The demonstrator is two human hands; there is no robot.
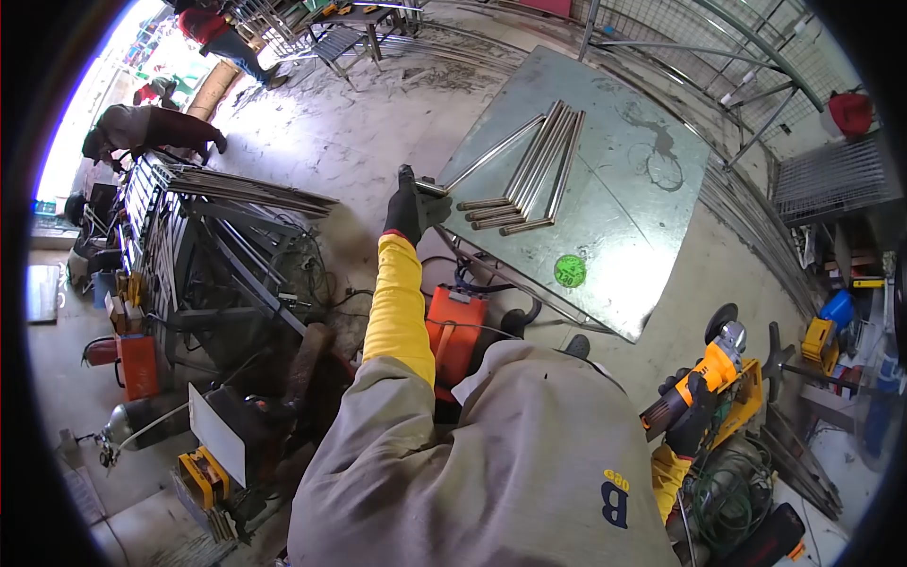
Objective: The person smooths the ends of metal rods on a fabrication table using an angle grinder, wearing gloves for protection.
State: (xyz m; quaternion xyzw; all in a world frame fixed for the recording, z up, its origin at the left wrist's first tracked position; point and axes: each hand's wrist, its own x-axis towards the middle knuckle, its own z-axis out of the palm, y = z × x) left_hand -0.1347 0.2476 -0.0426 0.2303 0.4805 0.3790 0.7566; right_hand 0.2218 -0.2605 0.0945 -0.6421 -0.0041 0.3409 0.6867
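Note:
My left hand point(416, 206), in a dark glove with a yellow sleeve, is closed around the short bent end of an L-shaped metal tube point(496, 151). The tube's long leg slants over the metal-topped table point(614, 227) toward a group of similar bent tubes point(539, 165) lying side by side there. Down at the right, away from the table, my gloved right hand point(694, 402) grips an orange angle grinder point(715, 367) by its body. The grinder's dark disc point(721, 322) points up and touches nothing that I can see.
A round green sticker point(570, 271) lies on the tabletop. Below it stands an orange machine point(455, 326) with cables. A metal frame stacked with bars point(227, 184) is at the left, where a person point(151, 128) bends over. Tangled hoses point(727, 491) lie at lower right.

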